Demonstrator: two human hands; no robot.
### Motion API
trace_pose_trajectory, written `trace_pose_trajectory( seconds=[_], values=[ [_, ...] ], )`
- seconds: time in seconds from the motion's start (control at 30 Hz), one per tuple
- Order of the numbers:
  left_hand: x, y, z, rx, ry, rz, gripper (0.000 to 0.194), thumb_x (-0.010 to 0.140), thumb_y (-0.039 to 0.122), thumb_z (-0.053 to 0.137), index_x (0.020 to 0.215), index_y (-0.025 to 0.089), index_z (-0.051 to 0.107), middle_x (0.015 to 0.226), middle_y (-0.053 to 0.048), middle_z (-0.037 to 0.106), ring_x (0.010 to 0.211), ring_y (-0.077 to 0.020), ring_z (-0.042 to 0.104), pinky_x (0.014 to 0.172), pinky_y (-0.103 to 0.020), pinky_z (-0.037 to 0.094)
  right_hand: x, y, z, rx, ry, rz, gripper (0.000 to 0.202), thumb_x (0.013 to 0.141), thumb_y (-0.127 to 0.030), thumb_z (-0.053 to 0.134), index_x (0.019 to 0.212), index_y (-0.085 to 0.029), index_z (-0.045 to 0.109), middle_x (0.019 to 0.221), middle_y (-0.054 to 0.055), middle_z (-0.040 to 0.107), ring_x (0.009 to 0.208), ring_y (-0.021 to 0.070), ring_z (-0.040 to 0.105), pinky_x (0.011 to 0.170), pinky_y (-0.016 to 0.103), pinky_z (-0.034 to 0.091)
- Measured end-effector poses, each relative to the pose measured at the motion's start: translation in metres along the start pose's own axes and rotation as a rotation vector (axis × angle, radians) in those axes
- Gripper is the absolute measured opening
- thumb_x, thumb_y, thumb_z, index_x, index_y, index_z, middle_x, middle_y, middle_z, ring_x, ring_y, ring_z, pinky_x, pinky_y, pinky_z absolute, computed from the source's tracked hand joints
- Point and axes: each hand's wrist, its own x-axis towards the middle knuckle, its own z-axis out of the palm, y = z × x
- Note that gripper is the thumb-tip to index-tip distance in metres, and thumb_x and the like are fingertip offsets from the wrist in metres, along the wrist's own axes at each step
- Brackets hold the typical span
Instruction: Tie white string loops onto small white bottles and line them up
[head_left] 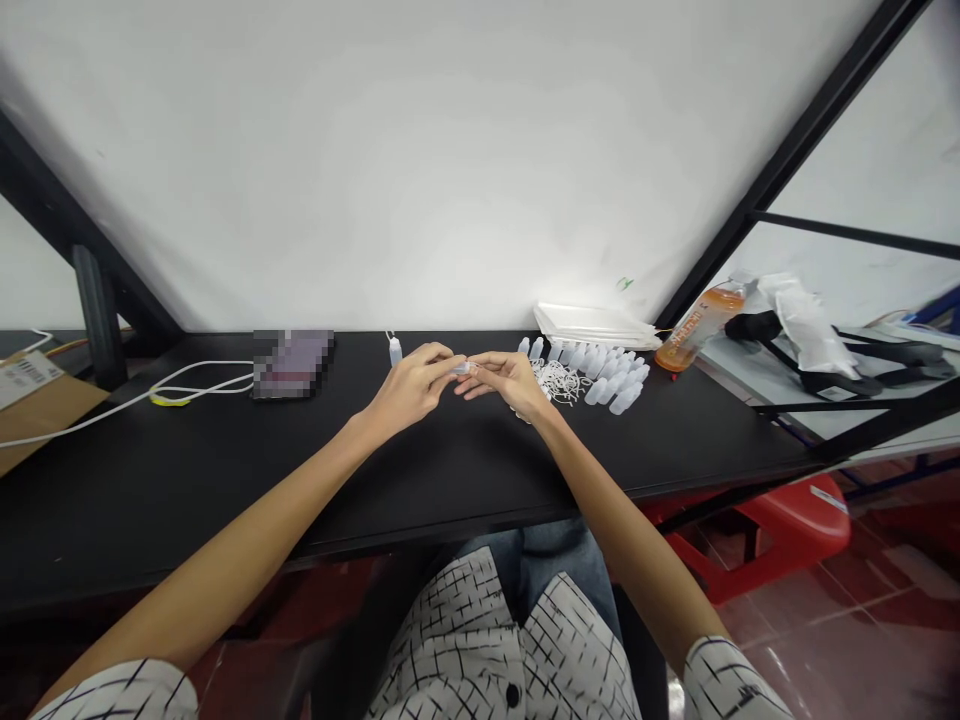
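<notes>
At mid-frame, over a black desk [450, 490], the left hand [416, 382] pinches a small translucent plastic bottle [459, 368]; the right hand [510, 378] touches its end, that grip too small to tell. Right of centre lie thin white strips [559, 381] and frosted plastic bottles [619, 380].

- Tabletop [450, 480]: a smooth, low-sheen black finish is shown.
- Small bottles [616, 384] on the tabletop: smooth, translucent plastic is seen.
- Stool [799, 520] lower than the tabletop: smooth plastic is seen.
- Wall [450, 180] behind the tabletop: a matt finish is shown.
</notes>
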Motion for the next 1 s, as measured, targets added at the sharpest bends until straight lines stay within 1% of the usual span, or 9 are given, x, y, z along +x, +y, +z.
trace_pose_trajectory(
  seconds=[0.13, 0.3, 0.4, 0.53, 0.6, 0.67, 0.8, 0.9, 1.0],
  values=[
    [0.0, 0.005, 0.001, 0.063, -0.025, 0.006, 0.028, 0.098, 0.016, 0.043, 0.114, 0.018, 0.066, 0.101, -0.01, 0.065, 0.09, -0.0194, 0.061, 0.074, -0.031, 0.051, 0.0, 0.0, -0.002, 0.039, -0.002, 0.026, 0.04, 0.066, -0.047, 0.084, 0.085, -0.014, 0.07, 0.078, 0.006, 0.074, 0.068, 0.0198, 0.073, 0.068, 0.035, 0.062],
    [0.001, 0.012, 0.002, 0.033, -0.15, -0.168, 0.028, 0.097, 0.02, 0.044, 0.118, 0.016, 0.062, 0.1, -0.009, 0.066, 0.084, -0.0193, 0.063, 0.07, -0.03, 0.05, 0.001, -0.003, -0.002, 0.03, 0.006, 0.058, 0.043, 0.069, -0.053, 0.08, 0.081, -0.014, 0.068, 0.073, 0.006, 0.072, 0.063, 0.0194, 0.072, 0.061, 0.032, 0.061],
    [0.003, 0.011, 0.002, -0.186, -0.156, -0.338, 0.031, 0.097, 0.027, 0.045, 0.121, 0.015, 0.06, 0.091, -0.006, 0.066, 0.068, -0.0147, 0.059, 0.066, -0.029, 0.049, 0.003, -0.006, -0.005, 0.052, 0.032, 0.082, 0.049, 0.076, -0.062, 0.07, 0.086, -0.014, 0.069, 0.079, 0.009, 0.073, 0.06, 0.0187, 0.07, 0.053, 0.029, 0.058],
    [0.006, 0.007, 0.0, -0.689, -0.146, -0.651, 0.031, 0.092, 0.037, 0.052, 0.111, 0.014, 0.059, 0.083, -0.005, 0.063, 0.059, -0.0131, 0.058, 0.052, -0.026, 0.047, 0.003, -0.01, -0.012, -0.003, 0.158, 0.044, 0.046, 0.072, -0.057, 0.075, 0.091, -0.016, 0.068, 0.076, 0.004, 0.071, 0.054, 0.0142, 0.066, 0.046, 0.024, 0.053],
    [0.008, 0.006, -0.001, -0.931, -0.087, -0.796, 0.03, 0.086, 0.038, 0.059, 0.104, 0.014, 0.057, 0.087, -0.006, 0.064, 0.059, -0.0141, 0.06, 0.048, -0.025, 0.046, 0.003, -0.012, -0.016, -0.037, 0.256, -0.013, 0.044, 0.072, -0.056, 0.075, 0.09, -0.017, 0.067, 0.076, 0.003, 0.069, 0.051, 0.0123, 0.064, 0.044, 0.023, 0.049],
    [0.01, 0.006, -0.003, -1.061, -0.002, -0.897, 0.029, 0.081, 0.034, 0.064, 0.101, 0.015, 0.055, 0.087, -0.007, 0.064, 0.059, -0.0148, 0.062, 0.047, -0.025, 0.045, 0.003, -0.015, -0.023, -0.097, 0.382, -0.085, 0.041, 0.075, -0.055, 0.071, 0.088, -0.017, 0.067, 0.074, 0.003, 0.068, 0.049, 0.0114, 0.061, 0.042, 0.022, 0.045],
    [0.011, 0.007, -0.005, -1.155, 0.078, -0.987, 0.022, 0.078, 0.024, 0.06, 0.098, 0.016, 0.053, 0.075, -0.002, 0.06, 0.055, -0.0145, 0.057, 0.044, -0.025, 0.044, 0.002, -0.02, -0.046, -0.496, 0.634, -0.163, 0.03, 0.084, -0.046, 0.059, 0.081, -0.017, 0.067, 0.069, 0.002, 0.067, 0.047, 0.0114, 0.058, 0.049, 0.025, 0.045],
    [0.01, 0.008, -0.005, -1.274, 0.078, -1.028, 0.021, 0.076, 0.023, 0.055, 0.097, 0.017, 0.053, 0.069, 0.001, 0.053, 0.053, -0.0134, 0.052, 0.043, -0.025, 0.044, -0.001, -0.023, -0.066, -0.889, 0.727, -0.062, 0.022, 0.084, -0.035, 0.058, 0.077, -0.019, 0.07, 0.074, 0.003, 0.072, 0.062, 0.0167, 0.064, 0.065, 0.029, 0.048],
    [0.01, 0.009, -0.004, -1.326, 0.062, -1.075, 0.021, 0.083, 0.037, 0.052, 0.091, 0.017, 0.054, 0.066, 0.002, 0.048, 0.051, -0.0129, 0.049, 0.042, -0.024, 0.042, -0.005, -0.024, -0.08, -1.14, 0.776, 0.097, 0.017, 0.081, -0.033, 0.062, 0.079, -0.021, 0.074, 0.086, 0.003, 0.076, 0.084, 0.0237, 0.068, 0.072, 0.032, 0.046]
  ],
)
